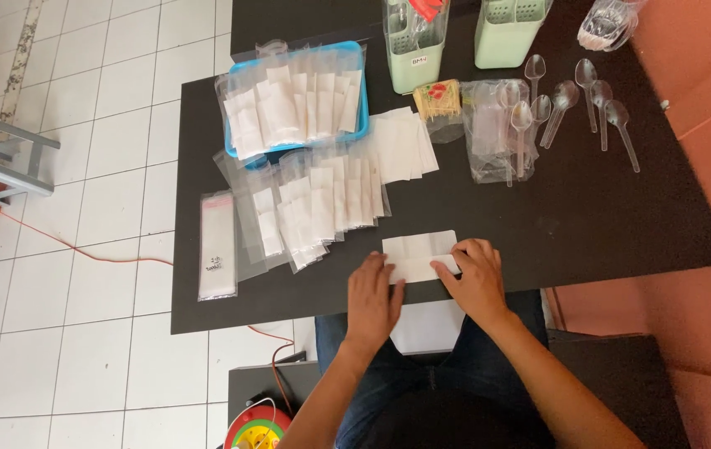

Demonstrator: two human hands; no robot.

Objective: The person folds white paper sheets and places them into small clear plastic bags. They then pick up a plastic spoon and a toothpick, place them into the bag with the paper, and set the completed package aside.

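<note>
While both of your hands rest on the white paper napkin [418,256], treat it as a light, thin, limp sheet: it likely has no stiffness of its own, creases wherever you press it, and slides easily on the smooth black table [605,224]. It can tear if you pull it hard, so handle it with flat fingertips, not with a pinch at one corner.

Working from left to right: a stack of empty clear sleeves [217,244] lies near the table's left edge, well apart from your hands. Beside it, rows of packed sleeves [314,204] overlap, some of them in the blue tray [361,91] behind.

Your left hand [374,299] lies flat, fingers extended and pressing down on the napkin's near left edge; it grasps nothing. Your right hand [477,281] covers the near right corner, fingers bent onto the paper; it appears to pinch or fold that corner, though the grip itself is hidden under the fingers.

The napkin sits at the table's near edge, directly in front of you. Its long axis runs left to right, parallel to that edge, and faint fold lines cross it. Take hold at the two short ends to keep it square.

Farther right, clear plastic spoons [572,104] lie loose, handles mostly toward you.
</note>
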